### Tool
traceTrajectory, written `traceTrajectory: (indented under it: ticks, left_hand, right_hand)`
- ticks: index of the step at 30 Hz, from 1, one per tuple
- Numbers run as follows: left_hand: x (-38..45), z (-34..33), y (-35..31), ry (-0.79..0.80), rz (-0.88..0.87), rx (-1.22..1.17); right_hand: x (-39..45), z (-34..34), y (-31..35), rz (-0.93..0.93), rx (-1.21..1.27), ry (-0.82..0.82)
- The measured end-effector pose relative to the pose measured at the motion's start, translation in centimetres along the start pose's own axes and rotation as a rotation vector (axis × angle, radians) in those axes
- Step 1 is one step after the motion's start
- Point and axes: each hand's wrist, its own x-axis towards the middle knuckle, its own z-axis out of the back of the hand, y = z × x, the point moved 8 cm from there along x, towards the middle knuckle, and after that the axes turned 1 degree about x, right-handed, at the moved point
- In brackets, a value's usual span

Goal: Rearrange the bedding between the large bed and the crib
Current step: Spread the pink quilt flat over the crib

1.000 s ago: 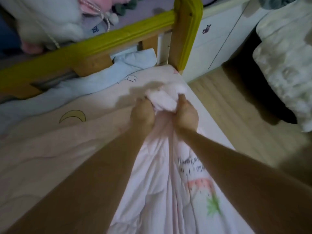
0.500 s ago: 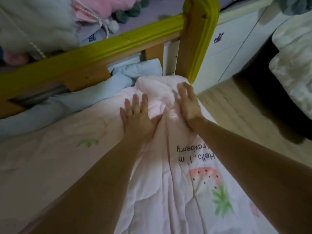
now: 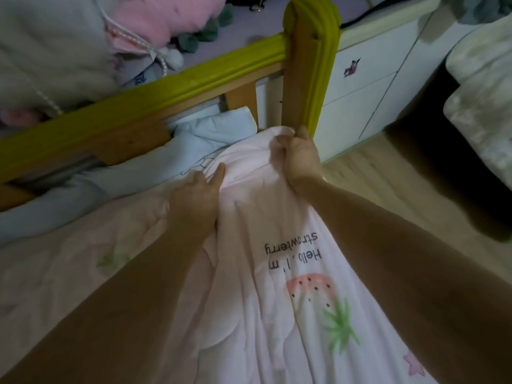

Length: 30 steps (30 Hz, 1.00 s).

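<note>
Inside the crib [image 3: 171, 90], filling the lower half of the frame, lies a soft, quilted pink blanket [image 3: 277, 300] printed with a strawberry, over a pale blue blanket [image 3: 210, 128] bunched against the rail. At centre right, the right hand [image 3: 300, 157] curls its fingers round the pink blanket's corner beside the green-padded wooden corner post [image 3: 310, 65]. Left of it, the left hand [image 3: 198, 194] rests flat, fingers straight, on the fabric.
</note>
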Motion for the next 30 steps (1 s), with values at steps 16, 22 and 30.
traceTrajectory:
  ticks: [16,22,30]
  left_hand:
    - [-9.4,7.1,-11.1,-0.116,-0.496,-0.566]
    - [-18.9,7.9,-19.1,0.171,-0.902,-0.377]
    - [-29.4,8.2,-23.4,0.217,-1.09,-0.134]
  right_hand:
    - [-18.7,4.6,-6.1,-0.286,0.03,0.306]
    - [-32.3,10.1,-8.5,-0.453,0.073,0.339]
    - [-48.0,13.7,-5.5,-0.598,0.176,0.219]
